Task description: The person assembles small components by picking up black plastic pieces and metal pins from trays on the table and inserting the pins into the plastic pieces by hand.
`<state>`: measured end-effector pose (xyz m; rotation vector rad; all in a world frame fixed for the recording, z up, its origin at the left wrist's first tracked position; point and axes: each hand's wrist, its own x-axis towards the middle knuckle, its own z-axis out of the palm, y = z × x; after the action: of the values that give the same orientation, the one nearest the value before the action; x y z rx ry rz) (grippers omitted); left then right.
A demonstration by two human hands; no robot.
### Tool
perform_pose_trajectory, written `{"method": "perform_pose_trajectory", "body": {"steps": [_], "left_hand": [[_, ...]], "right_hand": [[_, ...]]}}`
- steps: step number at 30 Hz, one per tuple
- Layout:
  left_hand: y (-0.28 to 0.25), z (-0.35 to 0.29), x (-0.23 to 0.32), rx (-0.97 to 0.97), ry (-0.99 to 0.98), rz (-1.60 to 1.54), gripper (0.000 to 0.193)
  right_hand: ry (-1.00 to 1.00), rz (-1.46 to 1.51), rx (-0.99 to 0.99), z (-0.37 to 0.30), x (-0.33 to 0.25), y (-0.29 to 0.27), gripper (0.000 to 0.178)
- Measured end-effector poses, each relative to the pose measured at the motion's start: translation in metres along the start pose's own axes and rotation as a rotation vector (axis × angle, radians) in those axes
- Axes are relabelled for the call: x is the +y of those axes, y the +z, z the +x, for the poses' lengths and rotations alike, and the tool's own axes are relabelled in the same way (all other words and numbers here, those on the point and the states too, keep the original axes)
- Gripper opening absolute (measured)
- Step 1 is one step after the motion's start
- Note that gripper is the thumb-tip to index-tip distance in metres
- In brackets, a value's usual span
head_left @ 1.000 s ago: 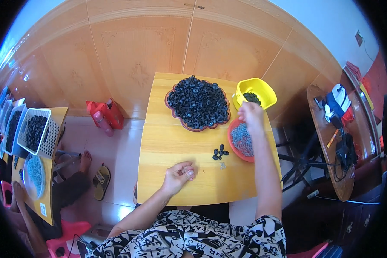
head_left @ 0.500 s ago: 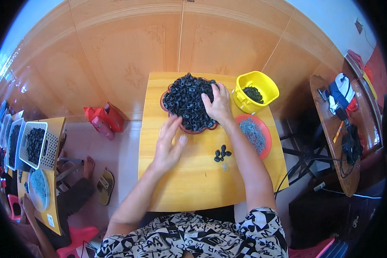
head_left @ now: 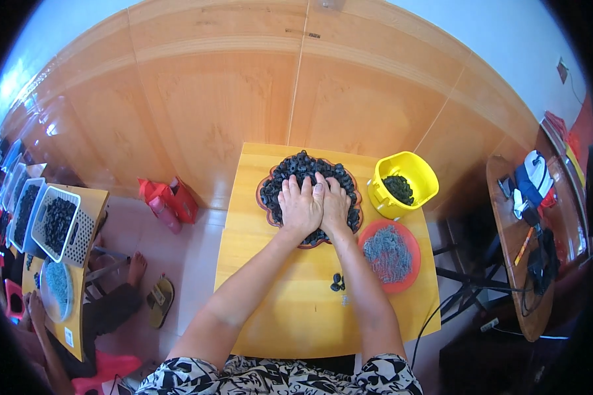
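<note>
Both palms lie side by side on a heap of small black plastic parts (head_left: pixel 301 163) in a red-brown scalloped tray (head_left: pixel 263 209). My left hand (head_left: pixel 301 209) presses flat on the near side of the heap, fingers stretched toward the far rim. Touching it at the thumb, my right hand (head_left: pixel 335 207) rests likewise with fingers out. What lies under the palms is hidden. Beside my right forearm, a few black oval pieces (head_left: pixel 337 283) sit on the yellow table (head_left: pixel 270 309), with a little cluster of small silvery pieces (head_left: pixel 344 299) just nearer me.
Right of the tray stands a yellow bucket (head_left: pixel 427 176) with dark pieces inside. In front of it, a red dish (head_left: pixel 412 270) holds many thin grey metal pieces (head_left: pixel 383 253). At left, another person sits by a table with a white basket (head_left: pixel 78 227) of black parts. A red bag (head_left: pixel 184 201) stands on the floor.
My left hand has moved up and onto the heap; my right hand has shifted inward from the heap's right edge beside it. The heap looks flatter, and the view has tilted up.
</note>
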<state>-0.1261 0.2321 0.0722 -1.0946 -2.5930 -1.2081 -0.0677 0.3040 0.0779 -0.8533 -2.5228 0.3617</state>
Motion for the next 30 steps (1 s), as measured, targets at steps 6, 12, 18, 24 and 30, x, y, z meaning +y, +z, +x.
{"method": "perform_pose_trajectory", "body": {"steps": [6, 12, 18, 24, 30], "left_hand": [[0.007, 0.004, -0.003, 0.129, 0.023, -0.148, 0.05], [0.007, 0.003, -0.008, 0.199, 0.068, -0.211, 0.042], [0.009, 0.005, -0.008, 0.305, 0.136, -0.259, 0.031], [0.012, 0.01, -0.011, 0.308, -0.087, -0.601, 0.029], [0.018, 0.014, -0.012, 0.356, -0.173, -0.784, 0.024]], "right_hand": [[-0.003, 0.091, 0.045, 0.003, 0.0, 0.006, 0.043], [-0.033, 0.198, 0.1, 0.003, 0.001, 0.012, 0.039], [-0.043, 0.27, 0.201, 0.004, 0.0, 0.02, 0.036], [-0.066, 0.298, 0.146, 0.001, -0.002, 0.015, 0.043], [-0.059, 0.392, 0.157, 0.001, -0.007, 0.009, 0.04]]}}
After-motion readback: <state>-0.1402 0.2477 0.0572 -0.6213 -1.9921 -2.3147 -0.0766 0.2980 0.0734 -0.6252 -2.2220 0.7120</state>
